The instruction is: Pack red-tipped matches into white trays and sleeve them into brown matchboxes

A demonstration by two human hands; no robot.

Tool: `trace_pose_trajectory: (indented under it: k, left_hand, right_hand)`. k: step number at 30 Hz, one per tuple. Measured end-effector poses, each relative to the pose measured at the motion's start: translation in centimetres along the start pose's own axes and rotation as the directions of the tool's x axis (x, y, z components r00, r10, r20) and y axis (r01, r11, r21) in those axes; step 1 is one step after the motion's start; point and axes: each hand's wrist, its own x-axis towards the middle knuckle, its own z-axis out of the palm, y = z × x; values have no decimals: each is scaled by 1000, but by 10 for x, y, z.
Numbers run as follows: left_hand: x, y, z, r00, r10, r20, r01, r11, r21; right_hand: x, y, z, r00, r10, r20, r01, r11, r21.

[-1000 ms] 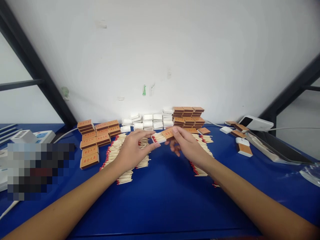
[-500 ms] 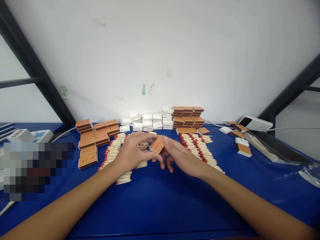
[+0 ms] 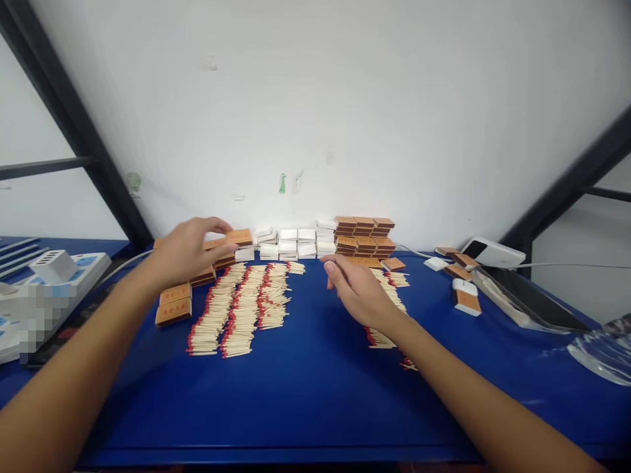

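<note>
My left hand [image 3: 192, 253] pinches an orange matchbox [image 3: 239, 236] between thumb and fingers, in front of the white trays and close to the stacked orange matchboxes [image 3: 176, 310] on the left. My right hand [image 3: 359, 289] hovers over the blue table, its fingers loosely bent and nothing seen in them. Rows of red-tipped matches [image 3: 239, 315] lie between the hands. Another group of matches [image 3: 382, 336] is partly covered by my right hand and forearm.
White matchbox trays [image 3: 288, 244] are stacked along the wall beside piled orange matchboxes [image 3: 365, 226]. To the right are loose matchboxes [image 3: 467, 303], a white power bank [image 3: 493, 253] and a dark tablet-like slab [image 3: 535, 299]. A power strip [image 3: 83, 276] lies far left.
My hands have parted. The left one has carried the matchbox left and back towards the stacks, while the right one has let go of it and stays near the middle.
</note>
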Motion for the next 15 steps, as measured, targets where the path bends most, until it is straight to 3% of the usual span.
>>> trace_pose_trajectory:
  k: [2, 5, 7, 11, 15]
  left_hand:
    - [0, -28, -15, 995, -74, 70, 64, 989, 133]
    - [-1, -62, -30, 986, -166, 14, 157, 955, 253]
    - [1, -77, -35, 986, -165, -18, 162, 940, 301]
    - [14, -85, -32, 992, -126, 17, 111, 924, 367]
    - [23, -84, -18, 976, -184, 116, 131, 922, 364]
  right_hand:
    - [1, -3, -3, 1000, -19, -7, 19, 999, -36]
    - [1, -7, -3, 999, -33, 0, 33, 997, -63]
    - [1, -8, -2, 999, -37, 13, 38, 996, -79]
    - [1, -5, 0, 998, -38, 41, 42, 994, -99]
    - [3, -2, 1, 997, -41, 67, 50, 989, -138]
